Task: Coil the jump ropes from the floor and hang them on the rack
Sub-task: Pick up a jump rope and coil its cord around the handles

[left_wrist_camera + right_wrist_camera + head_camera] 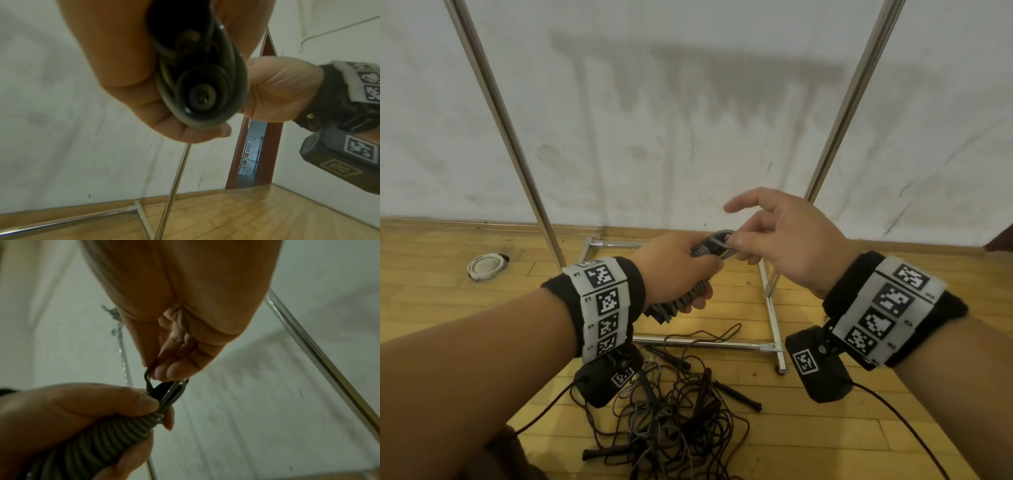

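Your left hand [674,270] grips a coiled jump rope [115,433], grey cord wound tight round its handles, held up in front of you between the two slanted poles of the metal rack [503,113], while your right hand [784,240] pinches the loose cord end at the bundle's far tip with thumb and fingertips, the index finger raised free. Below your wrists, near you on the wooden floor [893,294], a tangled pile of dark ropes [674,411] lies against the rack's base bar, and a round white fitting [486,266] sits far left by the wall. Your wristbands [602,308] carry black-and-white square code markers, with no readable words.
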A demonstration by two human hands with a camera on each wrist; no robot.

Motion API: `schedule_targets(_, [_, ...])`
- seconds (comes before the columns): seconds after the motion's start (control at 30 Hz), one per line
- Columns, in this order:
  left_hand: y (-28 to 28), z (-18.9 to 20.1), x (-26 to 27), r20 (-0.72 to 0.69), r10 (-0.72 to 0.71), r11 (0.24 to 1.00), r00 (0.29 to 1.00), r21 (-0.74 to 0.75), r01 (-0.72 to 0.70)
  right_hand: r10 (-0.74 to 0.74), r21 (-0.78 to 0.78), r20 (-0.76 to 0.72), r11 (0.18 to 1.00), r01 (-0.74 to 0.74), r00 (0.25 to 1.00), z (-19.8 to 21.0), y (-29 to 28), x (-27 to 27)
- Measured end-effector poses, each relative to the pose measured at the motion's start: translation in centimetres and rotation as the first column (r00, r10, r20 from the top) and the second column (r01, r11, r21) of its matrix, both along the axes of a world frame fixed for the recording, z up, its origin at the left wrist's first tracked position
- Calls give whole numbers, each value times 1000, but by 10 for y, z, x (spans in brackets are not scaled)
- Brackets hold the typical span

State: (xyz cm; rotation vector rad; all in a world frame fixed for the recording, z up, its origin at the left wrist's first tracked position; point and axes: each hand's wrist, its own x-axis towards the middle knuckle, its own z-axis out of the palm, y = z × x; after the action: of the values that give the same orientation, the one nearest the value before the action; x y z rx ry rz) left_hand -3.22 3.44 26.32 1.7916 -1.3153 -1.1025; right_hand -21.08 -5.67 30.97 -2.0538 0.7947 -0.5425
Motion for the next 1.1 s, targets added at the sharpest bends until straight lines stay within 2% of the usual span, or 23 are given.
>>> schedule_targets(0.07, [-1,1,1,-8,30,999,1000,-33,-30,-70,170,85,984,55,994,-2,0,1])
schedule_targets(0.17, [0,2,1,6,37,997,999,-69,-37,-137,340,116,936,90,984,-6,0,4])
schedule_targets(0.43, [6,2,5,28,-14,996,1000,-92,17,-172,552,65,827,108,983,-14,3,6])
schedule_targets(0.57, [6,0,5,97,-4,995,995,-99,13,-185,535,101,838,103,978,-16,7,12])
schedule_targets(0.83, [7,1,2,306,0,993,952,-112,36,-326,526,171,828,193,930,-24,12,21])
schedule_targets(0.97, [8,1,1,322,-16,992,947,-116,56,-333,411,154,878,246,930,-28,12,22])
schedule_targets(1.1, [9,2,-3,246,-27,991,969,-119,57,-325,343,135,902,263,936,-31,14,26])
